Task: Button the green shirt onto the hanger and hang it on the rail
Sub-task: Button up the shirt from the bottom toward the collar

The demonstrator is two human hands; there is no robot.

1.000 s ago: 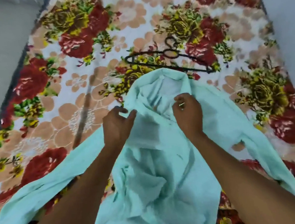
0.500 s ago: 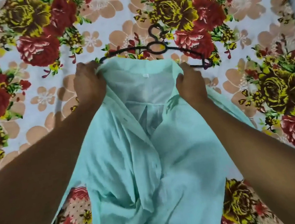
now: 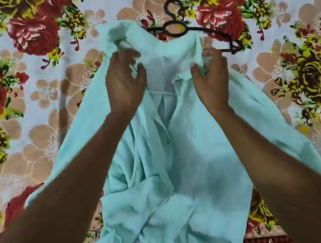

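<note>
Mint-green cloth fills the near middle of the view: one green shirt (image 3: 173, 170), crumpled and twisted at its lower part, lies on the floral bedspread (image 3: 38, 108) with its long axis running from the near edge away, the collar end pointing far. Two bare forearms reach in from the bottom corners. One left hand (image 3: 125, 85) sits at the shirt's upper left, fingers curled into the fabric near the collar; the blur there hides how firmly it grips. One right hand (image 3: 211, 78) is at the upper right, fingers bent and pinching a fold of the shirt's edge. Beyond the hands lies one dark hanger (image 3: 176, 27), its left arm hidden under the shirt's top, its right arm reaching out to a tip just beyond the right hand, its hook pointing away. Red, yellow and tan flowers on a pale ground cover the bedspread out to every edge of the view.
</note>
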